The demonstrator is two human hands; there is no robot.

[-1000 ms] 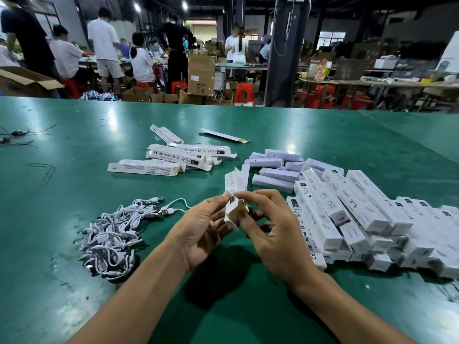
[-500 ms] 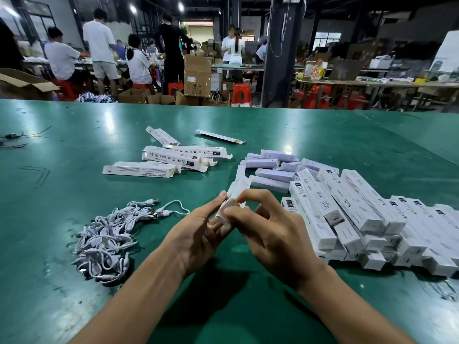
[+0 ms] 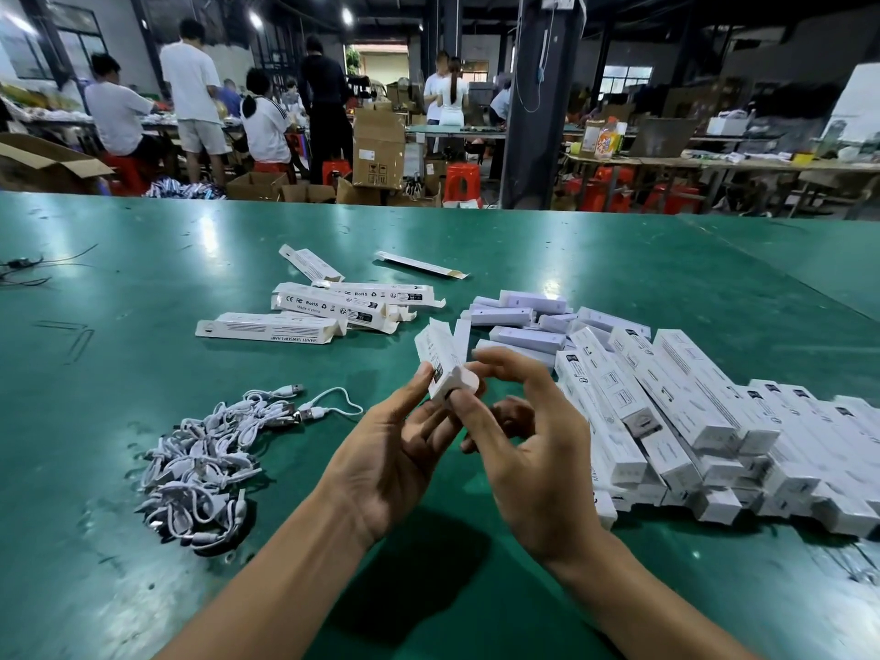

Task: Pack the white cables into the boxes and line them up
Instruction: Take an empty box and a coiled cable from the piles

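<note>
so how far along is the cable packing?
Done: a heap of closed white cardboard boxes on the right, not lined up. In hand: left hand and right hand hold one white box, fingers at its end flap. Left: a pile of white cables and several open-ended white boxes beyond.

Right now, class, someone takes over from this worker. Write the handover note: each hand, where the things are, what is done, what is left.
Left hand holds a white box between thumb and fingers, above the table.
Right hand pinches the box's near end, at its flap. Cable inside: not visible.
Cables lie in a heap to the left; flat boxes lie beyond them; closed boxes are piled on the right.
Done: many boxes closed, some in rough rows.
Left: close this box, pack the heap of cables, line up the pile.
</note>
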